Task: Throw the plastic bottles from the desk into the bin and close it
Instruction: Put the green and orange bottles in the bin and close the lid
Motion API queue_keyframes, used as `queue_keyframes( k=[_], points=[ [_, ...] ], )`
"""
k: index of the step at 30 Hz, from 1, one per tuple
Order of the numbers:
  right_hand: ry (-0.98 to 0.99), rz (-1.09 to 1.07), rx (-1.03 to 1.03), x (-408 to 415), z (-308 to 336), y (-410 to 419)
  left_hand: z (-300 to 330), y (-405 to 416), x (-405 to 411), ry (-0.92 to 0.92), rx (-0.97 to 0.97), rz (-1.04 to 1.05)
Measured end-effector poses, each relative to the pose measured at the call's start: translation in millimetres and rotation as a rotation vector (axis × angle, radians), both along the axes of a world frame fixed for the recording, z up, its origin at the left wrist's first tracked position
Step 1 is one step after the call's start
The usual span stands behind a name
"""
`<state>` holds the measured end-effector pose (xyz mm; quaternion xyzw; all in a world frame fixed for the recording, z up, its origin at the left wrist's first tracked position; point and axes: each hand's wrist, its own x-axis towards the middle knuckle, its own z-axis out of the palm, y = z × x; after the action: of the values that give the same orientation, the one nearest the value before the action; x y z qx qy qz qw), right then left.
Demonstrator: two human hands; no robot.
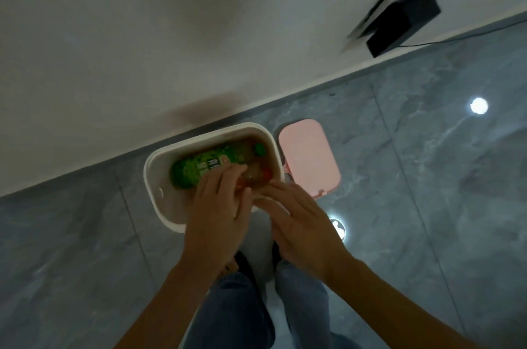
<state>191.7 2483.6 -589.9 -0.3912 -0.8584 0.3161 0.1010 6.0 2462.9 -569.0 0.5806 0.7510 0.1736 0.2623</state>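
Observation:
A white bin [154, 177] stands open on the floor against the wall, and its pink lid [308, 157] hangs flipped out to the right. Inside lies a green-labelled plastic bottle [199, 169] with a green cap. Beside it is a clear bottle [253, 174] with reddish contents, partly hidden. My left hand [216, 206] reaches into the bin, its fingers stretched flat on the bottles. My right hand [299, 223] hovers over the bin's near right rim with its fingers spread and nothing in it.
The bin sits at the foot of a white wall with a skirting board. A black box [405, 23] with a cable is mounted on the wall at upper right. Grey glossy floor tiles [427, 177] surround the bin. My legs in jeans [236, 314] stand just behind it.

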Motion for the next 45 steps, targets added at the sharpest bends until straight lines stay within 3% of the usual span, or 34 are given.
queue_keyframes(
  k=[5, 10, 16, 25, 30, 34, 39, 41, 45],
  points=[
    [-0.140, -0.571, -0.247, 73.9, -30.8, -12.2, 9.0, -5.7, 77.5, -0.113, 0.060, -0.307],
    [-0.277, -0.886, -0.444, 114.3, -108.7, 11.3, -76.7, 12.1, 135.1, -0.045, -0.136, -0.393],
    [-0.244, -1.072, -0.475, 122.5, -189.0, 52.8, -187.7, 37.4, 139.8, 0.194, -0.265, -0.577],
    [-0.240, -1.162, -0.408, 114.0, -210.0, 67.0, -210.1, 28.5, 138.7, 0.278, -0.286, -0.763],
    [-0.183, -1.221, -0.529, 124.0, -182.5, 64.4, -180.9, 18.5, 139.4, 0.269, -0.201, -0.794],
    [-0.077, -1.304, -0.682, 133.3, -131.1, 61.9, -123.0, 16.7, 145.7, 0.129, -0.066, -0.715],
    [0.459, -1.514, -0.993, 139.3, -24.6, 67.1, -23.4, 16.3, 144.2, 0.051, -0.016, -0.557],
    [0.528, -1.439, -1.053, 141.5, 26.1, 68.2, 20.1, 17.8, 138.8, 0.029, 0.009, -0.465],
    [0.692, -1.209, -0.985, 135.1, 114.4, 66.1, 111.7, 16.6, 114.7, -0.288, 0.071, -0.082]
  ],
)
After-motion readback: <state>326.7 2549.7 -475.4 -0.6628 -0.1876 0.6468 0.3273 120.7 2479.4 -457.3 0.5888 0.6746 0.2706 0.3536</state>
